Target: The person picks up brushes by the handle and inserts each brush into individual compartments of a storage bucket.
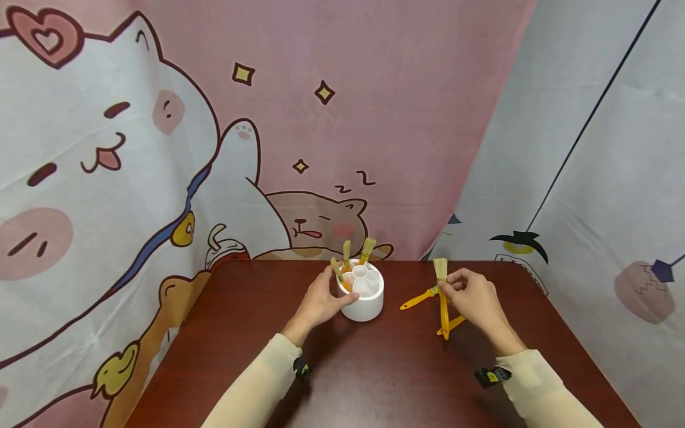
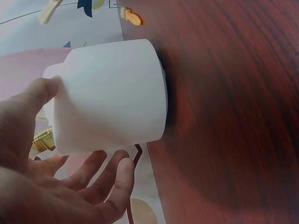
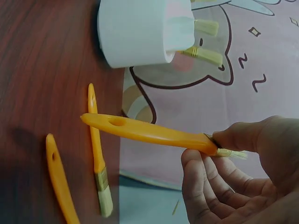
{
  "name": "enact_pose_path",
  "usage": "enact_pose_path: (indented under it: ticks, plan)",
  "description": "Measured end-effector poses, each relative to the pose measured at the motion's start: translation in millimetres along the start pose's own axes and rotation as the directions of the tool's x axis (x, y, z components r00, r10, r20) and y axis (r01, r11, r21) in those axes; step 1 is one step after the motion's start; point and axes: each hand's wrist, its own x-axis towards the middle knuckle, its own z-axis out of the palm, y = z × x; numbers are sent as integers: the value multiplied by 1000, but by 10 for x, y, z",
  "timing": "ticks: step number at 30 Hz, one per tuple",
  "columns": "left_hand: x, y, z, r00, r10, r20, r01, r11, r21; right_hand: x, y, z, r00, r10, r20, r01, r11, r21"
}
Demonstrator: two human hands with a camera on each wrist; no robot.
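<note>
Near the table's far edge stands a round white brush holder (image 1: 364, 309) with compartments around a central tube. My left hand (image 1: 317, 304) holds it from the left, thumb at the front rim and fingers along the side. Several paintbrushes (image 1: 367, 250) with pale bristles stand in it, bristles up. My right hand (image 1: 478, 298) pinches another paintbrush (image 3: 149, 133) near its metal band, between thumb and fingers. That brush has a yellow handle hanging downward and its bristles point up. Behind it, two more yellow-handled paintbrushes (image 1: 417, 299) lie on the table, seen apart in the right wrist view.
The dark red-brown wooden table (image 1: 374, 374) reaches back to a pink and white cloth (image 1: 417, 119) printed with cartoon animals. White cloth (image 1: 615, 178) also hangs along the right side. A dark band (image 1: 301, 368) circles the left wrist, and another (image 1: 493, 376) the right.
</note>
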Motion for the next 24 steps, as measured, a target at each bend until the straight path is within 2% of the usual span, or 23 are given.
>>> enact_pose_path:
  ticks: [11,24]
  plan:
    - [-4,7,6,1000,7,-2,-7,1000,2,38,-195,92,1000,-29,-4,29,999,36]
    - [-9,5,-8,1000,-2,1,2,1000,11,26,-407,183,994,-100,-53,102,994,30]
